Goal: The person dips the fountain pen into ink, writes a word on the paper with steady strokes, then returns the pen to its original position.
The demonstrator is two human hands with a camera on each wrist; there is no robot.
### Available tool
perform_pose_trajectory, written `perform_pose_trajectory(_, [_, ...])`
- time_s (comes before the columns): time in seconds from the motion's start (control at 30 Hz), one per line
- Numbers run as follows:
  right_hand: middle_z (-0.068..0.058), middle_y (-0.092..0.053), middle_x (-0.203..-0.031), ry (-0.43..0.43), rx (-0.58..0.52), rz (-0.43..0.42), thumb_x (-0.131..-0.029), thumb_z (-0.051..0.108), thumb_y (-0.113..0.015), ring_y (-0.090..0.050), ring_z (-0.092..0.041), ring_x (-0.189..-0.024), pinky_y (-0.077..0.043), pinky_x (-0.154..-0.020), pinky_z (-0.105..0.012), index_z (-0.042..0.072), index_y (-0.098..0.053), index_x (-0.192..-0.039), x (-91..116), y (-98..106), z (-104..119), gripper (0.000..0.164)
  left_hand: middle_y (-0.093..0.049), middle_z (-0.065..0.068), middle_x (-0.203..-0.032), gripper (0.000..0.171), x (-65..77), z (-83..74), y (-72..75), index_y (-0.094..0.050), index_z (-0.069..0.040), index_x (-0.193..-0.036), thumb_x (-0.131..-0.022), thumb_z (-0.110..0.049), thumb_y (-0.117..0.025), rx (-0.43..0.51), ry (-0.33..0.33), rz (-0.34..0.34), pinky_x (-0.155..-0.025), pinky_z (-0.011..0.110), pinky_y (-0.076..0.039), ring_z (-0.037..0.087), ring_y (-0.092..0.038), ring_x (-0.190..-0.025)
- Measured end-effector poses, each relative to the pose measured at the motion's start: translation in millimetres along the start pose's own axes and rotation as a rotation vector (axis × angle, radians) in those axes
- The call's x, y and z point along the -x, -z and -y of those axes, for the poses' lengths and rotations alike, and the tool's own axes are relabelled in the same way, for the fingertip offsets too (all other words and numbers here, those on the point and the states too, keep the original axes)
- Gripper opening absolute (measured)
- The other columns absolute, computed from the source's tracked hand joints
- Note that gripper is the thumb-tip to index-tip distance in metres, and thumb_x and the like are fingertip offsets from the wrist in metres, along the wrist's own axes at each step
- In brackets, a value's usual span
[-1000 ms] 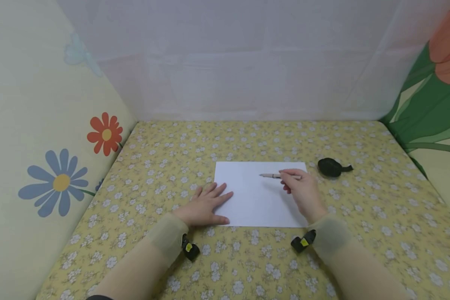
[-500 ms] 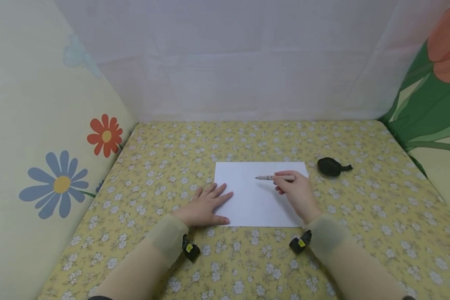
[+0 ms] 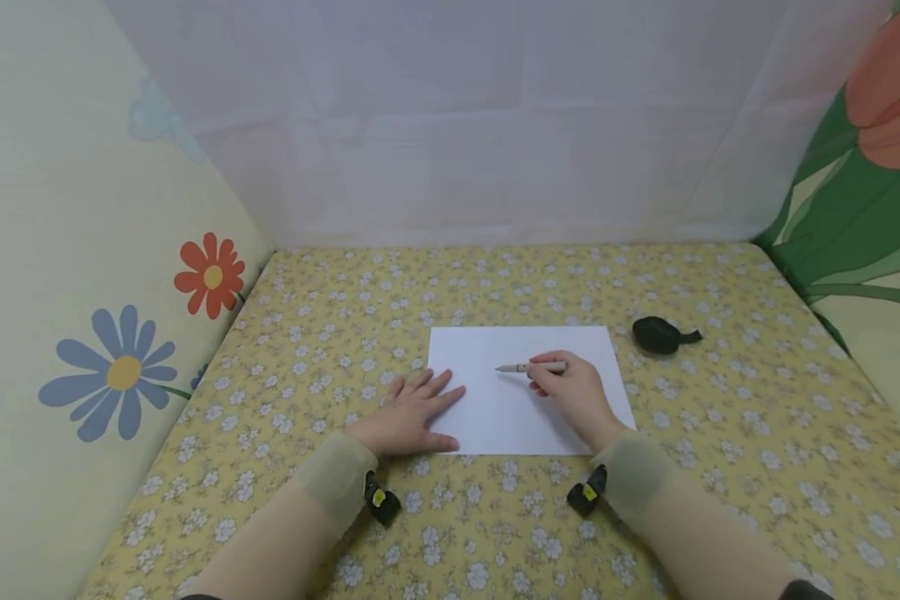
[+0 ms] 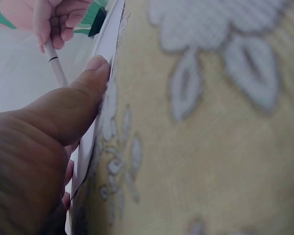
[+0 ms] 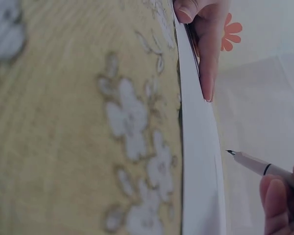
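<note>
A: The grip?
B: The right hand (image 3: 579, 398) pinched a pen (image 3: 517, 367), tip just above the paper (image 3: 487, 425) beneath.
A: Its surroundings?
B: Left of the grip, the left hand (image 3: 405, 415), fingers spread, covered the paper's edge; beyond, rightward, lay a black object (image 3: 656, 335); farthest, a white backdrop (image 3: 450, 158).

one high view, two low sideways ones
the head view faces forward and down over the desk (image 3: 375, 292); both wrist views, close to its surface and turned sideways, look inward across it, sharing the paper (image 5: 200, 152) and pen (image 5: 252, 163).
</note>
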State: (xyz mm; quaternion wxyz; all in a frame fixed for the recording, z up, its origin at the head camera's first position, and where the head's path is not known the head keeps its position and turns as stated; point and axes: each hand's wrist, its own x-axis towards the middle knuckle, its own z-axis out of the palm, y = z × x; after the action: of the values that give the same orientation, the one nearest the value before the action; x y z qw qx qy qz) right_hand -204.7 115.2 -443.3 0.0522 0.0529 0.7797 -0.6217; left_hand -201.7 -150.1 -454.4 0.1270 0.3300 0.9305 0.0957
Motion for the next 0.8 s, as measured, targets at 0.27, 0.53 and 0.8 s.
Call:
perform_pose_trajectory(0.27, [-0.010,-0.063,-0.084,-0.026,0.022,-0.006,-0.077,0.027,-0.064,-0.059,-0.022,-0.073,-0.049,-0.063,-0.033,0.012,-0.061,-0.093,-2.6,-6.0,-3.5,0.023,-0.001,0.000,-0.143,0.080,-0.4,-0.1,-0.5,-0.016,-0.030,-0.137,-0.071,-0.069,-0.040,0.006,0.004,0.000,-0.097,0.052,0.003,0.026,0.004,-0.127])
perform_pose_trajectory(0.53, [-0.008,-0.064,-0.081,-0.033,0.066,-0.015,-0.078,0.027,-0.063,-0.059,-0.020,-0.070,-0.048,-0.061,-0.032,0.012,-0.061,-0.093,-3.0,-9.7,-4.2,0.021,-0.001,0.000,-0.143,0.080,-0.2,-1.4,0.2,-0.016,-0.030,-0.137,-0.071,-0.069,-0.039,0.006,0.010,0.006,-0.097,0.052,0.004,0.026,0.004,-0.127])
perform_pose_trajectory(0.8, [-0.007,-0.064,-0.081,-0.056,0.089,-0.025,-0.078,0.026,-0.063,-0.059,-0.019,-0.070,-0.048,-0.060,-0.031,0.013,-0.061,-0.091,-4.4,-10.1,-4.6,0.019,-0.001,-0.001,-0.143,0.080,-0.5,-0.9,-0.4,-0.015,-0.031,-0.137,-0.072,-0.069,-0.040,-0.002,0.014,0.000,-0.097,0.052,0.004,0.025,0.004,-0.128])
